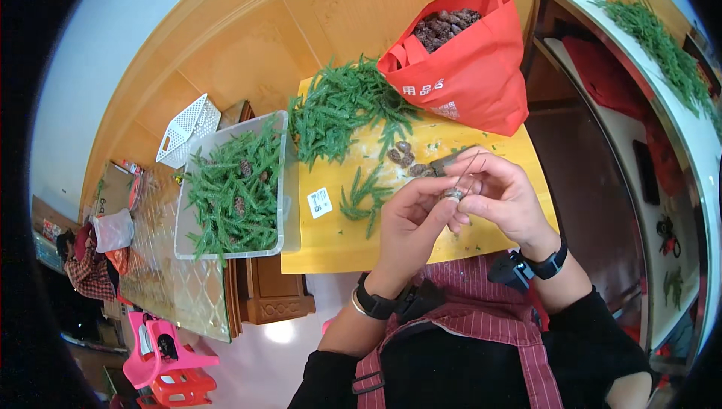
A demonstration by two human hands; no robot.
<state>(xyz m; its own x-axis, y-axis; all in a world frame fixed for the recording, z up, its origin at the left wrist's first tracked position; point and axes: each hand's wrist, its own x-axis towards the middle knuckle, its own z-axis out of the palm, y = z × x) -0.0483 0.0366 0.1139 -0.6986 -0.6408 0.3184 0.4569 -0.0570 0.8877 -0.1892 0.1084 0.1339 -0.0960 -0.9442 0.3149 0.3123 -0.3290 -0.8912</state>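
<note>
Above the near right part of the yellow table, both hands are closed and close together. My left hand (417,217) pinches what looks like a small pine cone (453,194), mostly hidden by the fingers. Thin dark wire (468,167) sticks up from it between the hands, and my right hand (502,197) has its thumb and fingers closed on that wire. Just beyond my left hand, several loose pine cones (401,155) lie on the table. A few green fir sprigs (362,202) lie left of that hand.
A clear plastic bin (284,183) of green sprigs and cones stands on the left. Behind are a sprig pile (338,112) and a red bag (470,82) of pine cones. A white label (320,202) lies on the yellow table (323,251). Shelving (602,101) stands right.
</note>
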